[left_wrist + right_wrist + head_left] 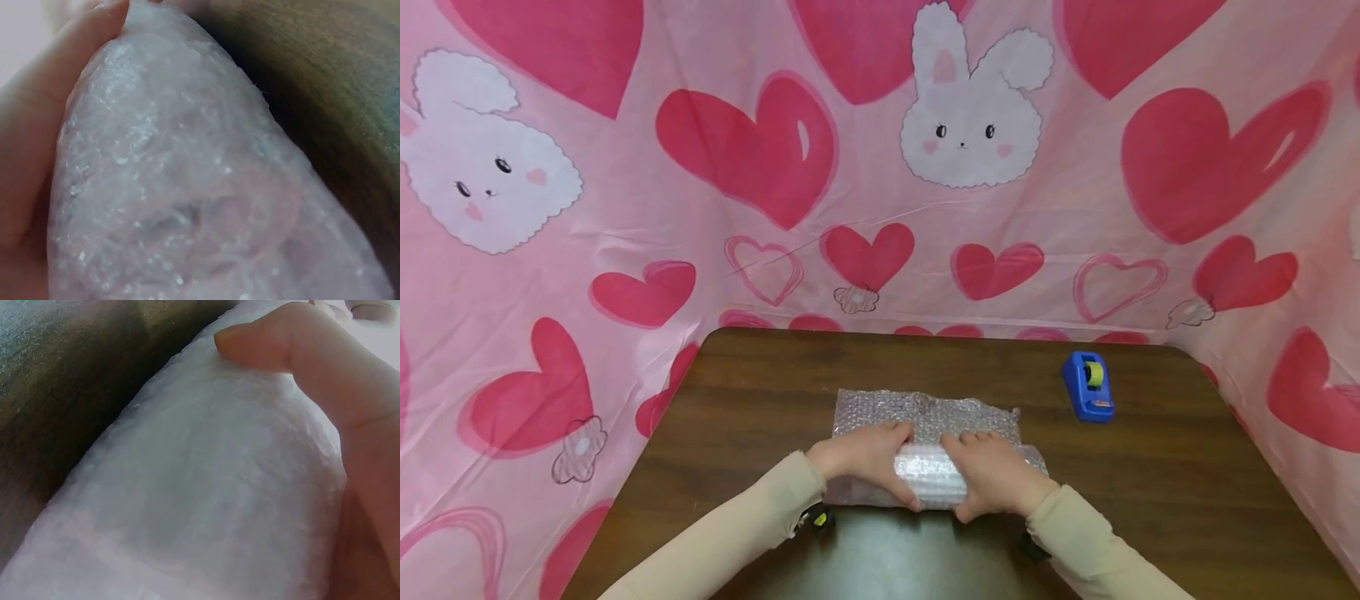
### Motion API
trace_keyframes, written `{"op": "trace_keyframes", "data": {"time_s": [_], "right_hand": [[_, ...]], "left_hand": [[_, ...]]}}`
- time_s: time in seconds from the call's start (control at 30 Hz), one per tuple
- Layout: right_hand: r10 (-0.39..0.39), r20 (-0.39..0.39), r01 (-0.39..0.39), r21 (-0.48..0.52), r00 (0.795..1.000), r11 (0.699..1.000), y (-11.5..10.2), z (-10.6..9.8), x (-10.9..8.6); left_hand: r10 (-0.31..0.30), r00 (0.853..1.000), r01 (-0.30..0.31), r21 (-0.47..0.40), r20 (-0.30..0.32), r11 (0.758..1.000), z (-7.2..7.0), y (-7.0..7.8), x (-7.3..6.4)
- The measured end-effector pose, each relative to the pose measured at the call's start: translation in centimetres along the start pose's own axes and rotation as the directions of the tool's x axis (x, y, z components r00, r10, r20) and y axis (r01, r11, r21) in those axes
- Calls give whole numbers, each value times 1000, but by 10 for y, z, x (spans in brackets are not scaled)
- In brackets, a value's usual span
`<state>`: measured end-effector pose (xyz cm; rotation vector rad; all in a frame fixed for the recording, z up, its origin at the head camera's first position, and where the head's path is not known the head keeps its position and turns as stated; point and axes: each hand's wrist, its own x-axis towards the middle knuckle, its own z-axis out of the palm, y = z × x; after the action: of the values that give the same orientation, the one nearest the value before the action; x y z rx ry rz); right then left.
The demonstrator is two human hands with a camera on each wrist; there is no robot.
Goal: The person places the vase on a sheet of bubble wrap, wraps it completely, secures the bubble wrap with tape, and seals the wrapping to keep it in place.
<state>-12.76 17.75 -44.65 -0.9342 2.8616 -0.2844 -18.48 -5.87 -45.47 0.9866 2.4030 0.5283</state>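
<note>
A rolled bundle of clear bubble wrap [931, 475] lies crosswise near the front of the table, with a loose flat flap of the same sheet spreading behind it. My left hand [867, 457] grips the roll left of its middle, thumb along the near side and fingers over the top. On the other half, my right hand [998, 473] holds it the same way, its thumb at the near side. Close up, the left wrist view shows the bubbled surface [169, 144]; in the right wrist view the thumb [269, 347] presses on the wrap. Whatever is inside the roll is hidden.
A blue tape dispenser [1090, 387] with a yellow-cored roll stands at the back right of the dark wooden table [760, 375]. Pink cloth [865, 200] with hearts and rabbits hangs behind the table and along both sides.
</note>
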Motion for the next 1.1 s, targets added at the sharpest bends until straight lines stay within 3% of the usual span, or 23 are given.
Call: {"op": "trace_keyframes", "data": {"time_s": [0.3, 0.47, 0.63, 0.77, 0.83, 0.93, 1.1], "right_hand": [[50, 82, -55, 58, 995, 997, 4, -3, 7], [75, 126, -85, 77, 989, 993, 7, -6, 10], [81, 139, -94, 84, 987, 992, 8, -8, 12], [77, 144, -88, 73, 987, 993, 11, -6, 14], [76, 146, -89, 82, 986, 993, 13, -5, 15], [71, 152, -87, 101, 986, 991, 16, -4, 17], [36, 156, -57, 134, 987, 989, 19, -1, 19]], "left_hand": [[20, 998, -21, -14, -58, 1000, 0, -5, 1], [59, 990, -38, 163, -129, 986, 0, -3, -1], [112, 975, -35, 365, -191, 930, 6, 17, -8], [211, 947, -62, 507, -242, 860, 18, 33, -10], [223, 939, -50, 535, -263, 843, 22, 34, -7], [182, 948, -24, 508, -262, 861, 24, 29, -1], [89, 981, -23, 358, -171, 933, 17, 19, 7]]}}
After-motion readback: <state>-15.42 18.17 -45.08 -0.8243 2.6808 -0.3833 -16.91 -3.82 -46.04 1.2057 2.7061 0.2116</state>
